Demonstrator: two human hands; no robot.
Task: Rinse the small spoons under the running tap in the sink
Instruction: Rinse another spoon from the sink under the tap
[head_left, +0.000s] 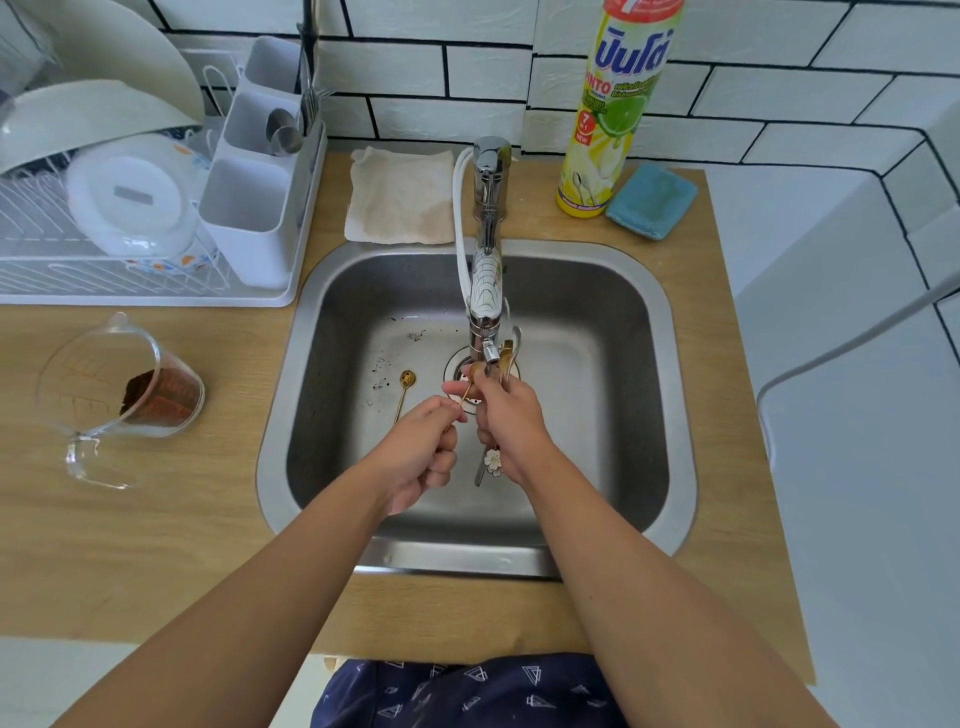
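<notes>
The sink is set into the tabletop, with the tap rising at its back rim and reaching forward over the drain, where both hands meet: the left hand left of the right hand, which holds a bundle of spoons under the spout. One spoon lies in the basin left of the drain. Behind the sink lie a cloth left of the tap and a dish soap bottle and sponge to its right; a dish rack and measuring jug sit to the left.

Spoons in hands under tap
</notes>
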